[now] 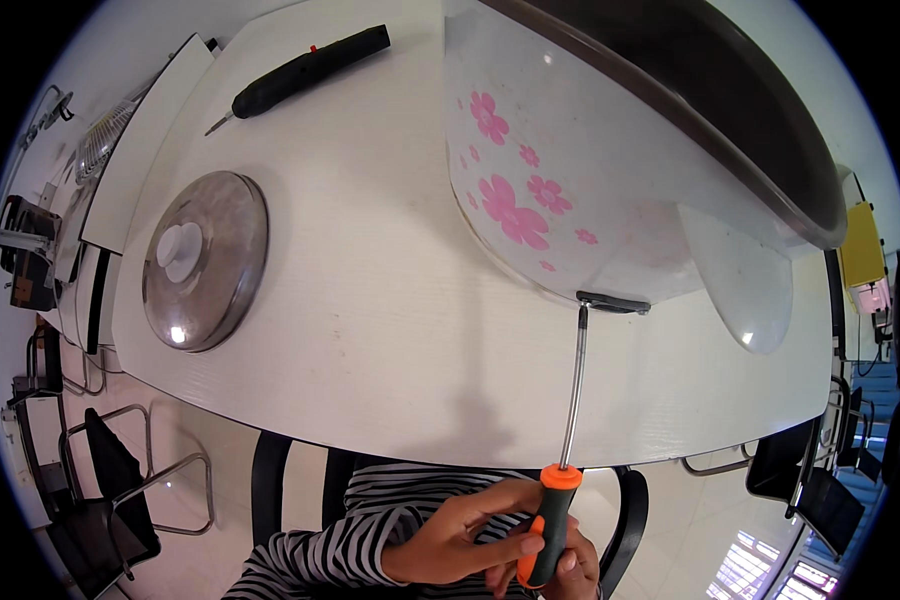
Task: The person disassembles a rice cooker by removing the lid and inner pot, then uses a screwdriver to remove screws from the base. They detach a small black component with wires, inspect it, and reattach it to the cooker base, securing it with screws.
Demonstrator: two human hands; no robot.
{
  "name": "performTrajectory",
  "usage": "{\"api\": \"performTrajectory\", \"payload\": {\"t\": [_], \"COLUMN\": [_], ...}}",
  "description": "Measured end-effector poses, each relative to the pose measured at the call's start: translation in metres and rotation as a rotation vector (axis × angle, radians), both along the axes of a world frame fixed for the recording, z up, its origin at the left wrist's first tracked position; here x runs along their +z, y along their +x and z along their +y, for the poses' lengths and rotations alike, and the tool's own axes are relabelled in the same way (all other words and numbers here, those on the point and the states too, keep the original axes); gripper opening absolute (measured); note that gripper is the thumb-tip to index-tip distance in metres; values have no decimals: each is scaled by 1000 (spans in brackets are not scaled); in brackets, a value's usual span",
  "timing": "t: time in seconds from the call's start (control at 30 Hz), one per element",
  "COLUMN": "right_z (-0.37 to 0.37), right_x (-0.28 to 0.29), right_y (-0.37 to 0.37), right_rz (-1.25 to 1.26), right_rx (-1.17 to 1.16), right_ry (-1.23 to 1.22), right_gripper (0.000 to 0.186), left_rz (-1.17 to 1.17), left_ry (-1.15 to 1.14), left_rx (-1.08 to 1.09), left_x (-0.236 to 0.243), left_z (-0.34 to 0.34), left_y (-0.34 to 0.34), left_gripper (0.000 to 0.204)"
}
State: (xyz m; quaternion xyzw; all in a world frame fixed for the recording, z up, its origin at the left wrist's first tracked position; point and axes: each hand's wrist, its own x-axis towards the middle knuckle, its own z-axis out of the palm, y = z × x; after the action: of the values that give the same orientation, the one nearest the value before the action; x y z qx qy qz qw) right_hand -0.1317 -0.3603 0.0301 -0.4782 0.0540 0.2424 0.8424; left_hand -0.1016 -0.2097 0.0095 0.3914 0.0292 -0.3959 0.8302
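Observation:
An orange and dark green screwdriver [540, 530] stands between my two hands, its long metal shaft pointing away from me. My left hand [460, 535], coming from a striped sleeve, has thumb and fingers closed round the handle. On the handle's other side my right hand [577, 565] grips its lower end, partly hidden by it. The shaft's tip meets, or appears to meet, a small black part [615, 302] at the bottom edge of a white appliance body [610, 190]. This body lies tilted, with pink flower prints and a wide dark brown rim [770, 170].
A round metal lid [215, 265] with a pale knob lies at the left of the white table [370, 300]. Behind it rests a black electric screwdriver [305, 75]. Black chairs [110, 480] stand beyond the table's edges, and a yellow object [862, 245] is at far right.

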Motion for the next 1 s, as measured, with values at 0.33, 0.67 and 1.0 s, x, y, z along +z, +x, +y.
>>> {"api": "performTrajectory", "payload": {"t": [0.33,0.67,1.0], "right_z": [11,4,-1], "right_x": [-21,-22,-30], "right_y": [-1,-10,-12], "right_rz": [-647,-286,-144], "right_rx": [-276,1,76], "right_ry": [-792,-284,-167], "right_gripper": [37,35,38], "left_rz": [-181,-194,-170], "left_ry": [94,-1,-133], "left_rx": [104,89,25], "left_x": [-2,-8,-20], "left_z": [-3,-3,-4], "left_y": [-2,-8,-5], "left_gripper": [48,40,40]}}
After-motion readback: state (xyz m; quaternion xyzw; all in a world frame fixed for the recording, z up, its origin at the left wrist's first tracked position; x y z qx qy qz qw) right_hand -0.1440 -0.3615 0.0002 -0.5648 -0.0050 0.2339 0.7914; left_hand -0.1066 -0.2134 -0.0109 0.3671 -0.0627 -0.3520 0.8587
